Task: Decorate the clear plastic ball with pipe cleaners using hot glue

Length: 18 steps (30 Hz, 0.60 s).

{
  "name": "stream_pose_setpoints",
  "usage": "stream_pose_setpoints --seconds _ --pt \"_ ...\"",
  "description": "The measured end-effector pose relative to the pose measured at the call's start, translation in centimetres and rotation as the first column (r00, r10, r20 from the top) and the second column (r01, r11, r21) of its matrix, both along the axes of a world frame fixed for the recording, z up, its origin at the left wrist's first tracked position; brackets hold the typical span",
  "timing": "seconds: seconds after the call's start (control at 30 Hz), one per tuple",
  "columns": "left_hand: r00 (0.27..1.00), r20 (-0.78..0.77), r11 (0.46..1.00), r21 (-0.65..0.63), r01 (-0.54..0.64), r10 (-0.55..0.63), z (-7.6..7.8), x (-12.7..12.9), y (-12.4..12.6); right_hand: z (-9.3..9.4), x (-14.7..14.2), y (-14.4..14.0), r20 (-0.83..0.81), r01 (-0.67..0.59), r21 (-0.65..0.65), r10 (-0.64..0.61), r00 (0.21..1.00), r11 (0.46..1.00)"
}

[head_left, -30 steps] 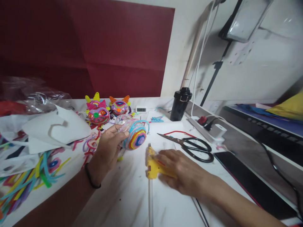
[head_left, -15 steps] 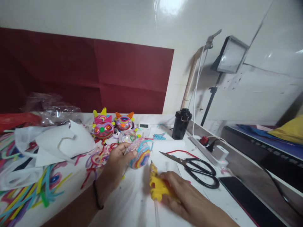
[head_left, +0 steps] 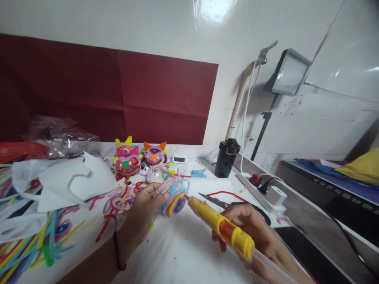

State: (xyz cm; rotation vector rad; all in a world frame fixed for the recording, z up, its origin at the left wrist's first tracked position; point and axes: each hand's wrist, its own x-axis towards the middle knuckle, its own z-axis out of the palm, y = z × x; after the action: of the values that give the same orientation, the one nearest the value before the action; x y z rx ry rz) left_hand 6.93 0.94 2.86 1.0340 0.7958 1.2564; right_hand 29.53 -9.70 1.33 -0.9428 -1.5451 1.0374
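Lifted off the desk (head_left: pixel 183 256), yellow glue gun (head_left: pixel 220 225) in my right hand (head_left: pixel 254 236), fingers clamped; I judge its nozzle could burn left hand (head_left: pixel 145 207) fingers gripping the striped pipe-cleaner ball (head_left: pixel 174 199).

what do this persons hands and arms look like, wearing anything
Both forearms are bare, with no sleeves in view and no gloves. The left hand has a thin dark band around its wrist, like a hair tie or cord bracelet. The right hand shows no rings or bracelet that can be made out; its wrist runs out of view.
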Motion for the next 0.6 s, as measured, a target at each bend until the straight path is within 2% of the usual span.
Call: stream_pose_setpoints --seconds 0.27,0.43,0.6 --pt "0.998 -0.062 1.0 -0.022 0.021 -0.022 -0.3 0.2 -0.4 -0.6 -1.2 0.9 -0.149 0.026 -0.038 -0.031 0.988 0.999" --pt "0.994 -0.102 0.999 -0.036 0.032 -0.035 -1.1 0.2 -0.5 -1.2 -1.3 1.0 -0.162 0.025 -0.011 -0.027 0.986 1.0" --pt "0.996 -0.061 0.998 -0.031 0.058 -0.06 -1.5 0.3 -0.4 -1.5 -1.3 1.1 -0.169 -0.013 -0.008 0.011 0.986 1.0"
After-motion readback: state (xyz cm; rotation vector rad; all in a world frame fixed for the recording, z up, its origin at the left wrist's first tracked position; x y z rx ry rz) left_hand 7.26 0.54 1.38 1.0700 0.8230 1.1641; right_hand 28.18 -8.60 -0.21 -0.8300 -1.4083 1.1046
